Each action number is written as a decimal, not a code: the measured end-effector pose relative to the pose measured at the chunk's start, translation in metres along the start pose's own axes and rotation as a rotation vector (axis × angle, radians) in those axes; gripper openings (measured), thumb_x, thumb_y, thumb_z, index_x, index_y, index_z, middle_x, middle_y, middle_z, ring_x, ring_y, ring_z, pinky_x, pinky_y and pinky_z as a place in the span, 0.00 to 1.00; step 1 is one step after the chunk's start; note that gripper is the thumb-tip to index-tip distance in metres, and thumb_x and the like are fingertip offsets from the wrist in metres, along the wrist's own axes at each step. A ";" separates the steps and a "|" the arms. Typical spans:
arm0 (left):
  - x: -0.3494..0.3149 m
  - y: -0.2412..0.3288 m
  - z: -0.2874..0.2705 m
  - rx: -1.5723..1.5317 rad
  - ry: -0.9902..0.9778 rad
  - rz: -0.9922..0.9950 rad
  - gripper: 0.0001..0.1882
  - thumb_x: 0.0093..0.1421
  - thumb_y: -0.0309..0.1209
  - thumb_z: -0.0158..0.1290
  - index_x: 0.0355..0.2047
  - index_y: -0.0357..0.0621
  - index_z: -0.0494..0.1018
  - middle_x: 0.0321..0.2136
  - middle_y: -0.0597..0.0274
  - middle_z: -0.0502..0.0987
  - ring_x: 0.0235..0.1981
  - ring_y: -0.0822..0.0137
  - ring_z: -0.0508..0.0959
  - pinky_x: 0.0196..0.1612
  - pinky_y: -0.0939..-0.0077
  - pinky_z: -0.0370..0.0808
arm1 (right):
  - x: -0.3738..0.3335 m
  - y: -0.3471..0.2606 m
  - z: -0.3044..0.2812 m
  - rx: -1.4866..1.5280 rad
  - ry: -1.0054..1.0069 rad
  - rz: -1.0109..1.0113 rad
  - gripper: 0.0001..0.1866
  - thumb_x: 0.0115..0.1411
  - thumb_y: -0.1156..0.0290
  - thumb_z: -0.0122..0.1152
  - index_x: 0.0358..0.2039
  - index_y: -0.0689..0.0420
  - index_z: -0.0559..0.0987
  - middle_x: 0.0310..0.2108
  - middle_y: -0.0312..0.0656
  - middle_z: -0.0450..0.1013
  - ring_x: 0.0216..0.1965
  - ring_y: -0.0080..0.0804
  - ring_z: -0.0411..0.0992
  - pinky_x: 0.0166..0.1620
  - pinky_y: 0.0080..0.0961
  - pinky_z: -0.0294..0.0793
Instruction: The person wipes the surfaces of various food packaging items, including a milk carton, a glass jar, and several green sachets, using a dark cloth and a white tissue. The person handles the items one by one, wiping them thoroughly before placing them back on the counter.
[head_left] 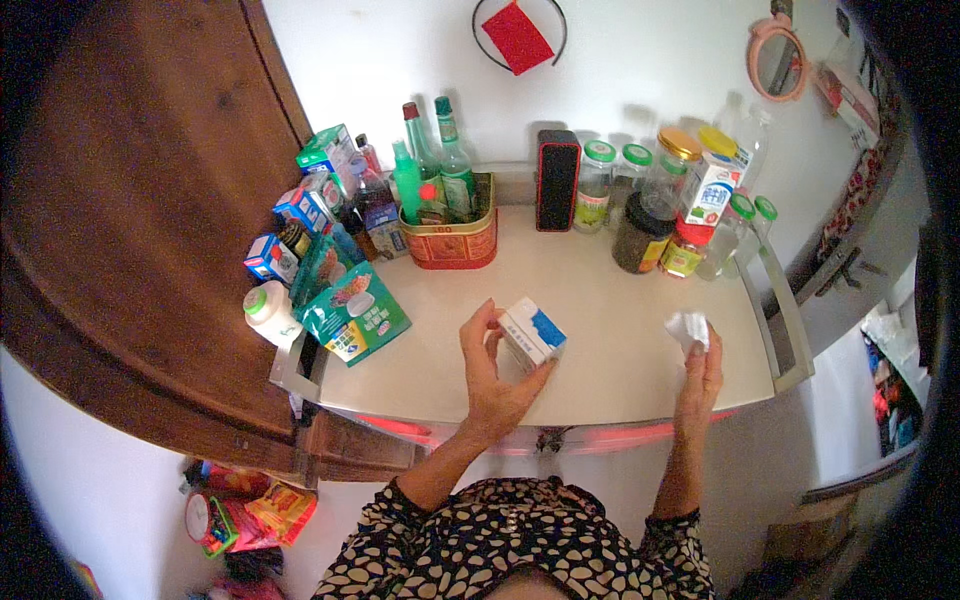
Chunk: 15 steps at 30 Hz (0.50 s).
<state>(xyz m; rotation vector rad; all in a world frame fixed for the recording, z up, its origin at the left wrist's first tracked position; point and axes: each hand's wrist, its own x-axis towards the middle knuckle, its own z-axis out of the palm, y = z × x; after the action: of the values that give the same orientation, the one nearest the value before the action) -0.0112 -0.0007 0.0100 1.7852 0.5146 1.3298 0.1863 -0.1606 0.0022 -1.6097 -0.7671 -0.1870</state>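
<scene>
Head view. The left grip [495, 388] clasps a white box [527, 332] with a blue panel, fingers on its left side and thumb toward its right. The right grip [702, 372], well apart to the right, pinches a crumpled white piece [688, 328], paper or cloth (indeterminate). Both grips are over the pale desk [600, 290]. Left of the left grip lies a green pouch [362, 312]; beyond this grip, slightly leftward, stands a red tin [455, 248] holding bottles [457, 180]. Beyond and between the grips stands a black speaker [558, 182]; beyond the right grip, a dark-filled jar [643, 235].
</scene>
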 end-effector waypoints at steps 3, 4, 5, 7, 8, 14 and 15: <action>-0.010 -0.001 0.003 -0.072 -0.050 -0.029 0.51 0.39 0.22 0.64 0.59 0.41 0.44 0.51 0.56 0.56 0.54 0.61 0.59 0.57 0.62 0.58 | 0.002 -0.064 0.041 -0.080 -0.196 -0.388 0.21 0.51 0.79 0.49 0.48 0.61 0.70 0.45 0.50 0.66 0.47 0.45 0.63 0.52 0.34 0.62; -0.011 -0.001 0.005 -0.097 -0.055 -0.031 0.50 0.40 0.22 0.63 0.59 0.39 0.44 0.51 0.54 0.55 0.54 0.60 0.59 0.57 0.62 0.58 | 0.002 -0.081 0.054 -0.094 -0.283 -0.447 0.24 0.48 0.80 0.52 0.49 0.58 0.71 0.45 0.49 0.66 0.48 0.45 0.62 0.52 0.36 0.61; -0.011 -0.002 0.006 -0.115 -0.052 -0.031 0.49 0.41 0.23 0.62 0.59 0.38 0.44 0.51 0.53 0.55 0.54 0.60 0.59 0.57 0.62 0.58 | 0.000 -0.092 0.067 -0.075 -0.390 -0.456 0.25 0.47 0.79 0.55 0.49 0.56 0.72 0.45 0.49 0.65 0.48 0.45 0.63 0.53 0.36 0.61; -0.012 -0.006 0.009 -0.157 -0.085 -0.057 0.49 0.42 0.24 0.62 0.59 0.37 0.43 0.52 0.52 0.55 0.54 0.59 0.59 0.57 0.63 0.58 | 0.000 -0.092 0.088 -0.120 -0.547 -0.583 0.24 0.46 0.76 0.58 0.48 0.55 0.72 0.47 0.48 0.65 0.48 0.46 0.63 0.52 0.37 0.62; -0.011 -0.008 0.012 -0.179 -0.103 -0.070 0.49 0.42 0.24 0.62 0.59 0.37 0.43 0.52 0.52 0.55 0.55 0.59 0.59 0.57 0.63 0.58 | -0.001 -0.089 0.092 -0.119 -0.548 -0.553 0.23 0.46 0.75 0.58 0.47 0.56 0.73 0.47 0.48 0.65 0.49 0.46 0.63 0.52 0.38 0.62; -0.021 -0.044 0.021 -0.072 -0.286 -0.283 0.43 0.41 0.29 0.64 0.56 0.40 0.52 0.49 0.47 0.61 0.51 0.54 0.65 0.52 0.65 0.64 | -0.002 -0.077 0.095 0.046 -0.580 -0.570 0.16 0.51 0.77 0.51 0.42 0.59 0.75 0.47 0.47 0.66 0.51 0.47 0.63 0.52 0.35 0.63; -0.021 -0.044 0.022 -0.053 -0.294 -0.281 0.41 0.41 0.29 0.64 0.55 0.40 0.54 0.48 0.48 0.63 0.50 0.54 0.66 0.51 0.66 0.65 | -0.004 -0.071 0.096 0.086 -0.558 -0.597 0.15 0.51 0.77 0.51 0.41 0.60 0.75 0.46 0.47 0.67 0.51 0.47 0.63 0.52 0.36 0.63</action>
<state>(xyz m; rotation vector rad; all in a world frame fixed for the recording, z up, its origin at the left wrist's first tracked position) 0.0080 0.0004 -0.0400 1.7514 0.5382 0.8646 0.1133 -0.0735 0.0384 -1.3176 -1.6601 -0.1256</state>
